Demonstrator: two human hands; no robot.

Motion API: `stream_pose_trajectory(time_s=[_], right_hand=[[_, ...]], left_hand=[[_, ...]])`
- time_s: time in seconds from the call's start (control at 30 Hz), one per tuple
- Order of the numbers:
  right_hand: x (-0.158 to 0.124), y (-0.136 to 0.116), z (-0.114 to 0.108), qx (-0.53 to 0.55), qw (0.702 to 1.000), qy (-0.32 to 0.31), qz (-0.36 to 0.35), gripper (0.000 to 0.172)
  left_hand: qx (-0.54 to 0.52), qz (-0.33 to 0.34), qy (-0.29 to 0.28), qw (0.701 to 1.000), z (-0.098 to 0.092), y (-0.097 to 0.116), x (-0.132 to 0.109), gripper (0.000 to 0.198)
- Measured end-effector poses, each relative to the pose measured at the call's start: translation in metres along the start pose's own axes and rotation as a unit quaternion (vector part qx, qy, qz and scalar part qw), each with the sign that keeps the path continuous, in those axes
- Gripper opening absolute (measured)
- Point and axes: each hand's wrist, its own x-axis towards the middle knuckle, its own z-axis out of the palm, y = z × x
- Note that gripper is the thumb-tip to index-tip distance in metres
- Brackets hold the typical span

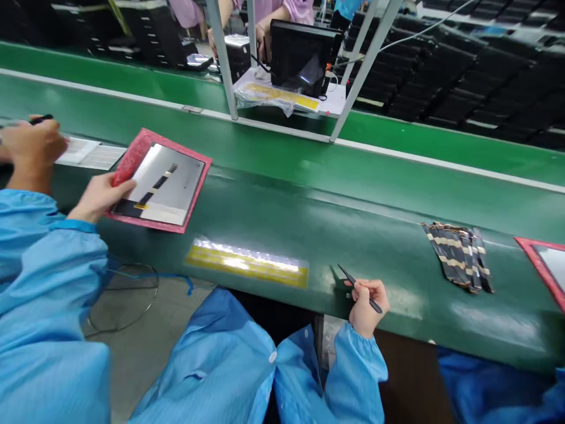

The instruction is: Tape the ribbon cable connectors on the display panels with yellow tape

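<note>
- Right hand (368, 306): fingers closed in a pinch on a pair of dark tweezers (358, 288), tips directed up and left, poised near the tabletop (397, 300) edge.
- Left hand (101, 197): open, fingers flat on a pink foam pad (128, 159), no grip; this apparently steadies the pad.
- A silver display panel (161, 182) lies on the pad, apparently cushioned by it, with a black strip across it.
- A yellow strip in clear film (247, 265) lies within reach, between both hands.
- Striped ribbon cables (457, 256) lie bundled rightward, near a second pink pad (541, 243).
- Far left, apparently a neighbouring worker's hand (30, 144) grips a dark pen (42, 119).
- The tabletop is glossy green; beyond it stand a monitor (302, 59) and stacked black trays (485, 76).
</note>
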Motion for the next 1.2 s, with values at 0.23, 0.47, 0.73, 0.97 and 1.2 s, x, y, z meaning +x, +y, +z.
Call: stream_pose_trajectory(time_s=[0.23, 0.47, 0.73, 0.97, 1.2], right_hand=[[-0.002, -0.004, 0.003, -0.032, 0.999, -0.006, -0.003, 0.018], [-0.013, -0.013, 0.010, -0.091, 0.992, -0.078, 0.031, 0.014], [-0.038, -0.039, 0.024, -0.128, 0.981, -0.139, 0.031, 0.013], [-0.049, -0.065, 0.031, -0.130, 0.979, -0.153, -0.042, 0.013], [-0.057, -0.068, 0.016, -0.133, 0.982, -0.132, -0.012, 0.013]], left_hand=[[0.076, 0.236, -0.100, 0.964, 0.039, 0.049, -0.091, 0.060], [0.079, 0.429, -0.252, 0.864, 0.144, 0.099, -0.253, 0.048], [0.052, 0.468, -0.280, 0.837, 0.198, 0.176, -0.320, 0.056], [-0.055, 0.477, -0.300, 0.824, 0.221, 0.218, -0.343, 0.053], [0.003, 0.396, -0.216, 0.892, 0.161, 0.126, -0.294, 0.045]])
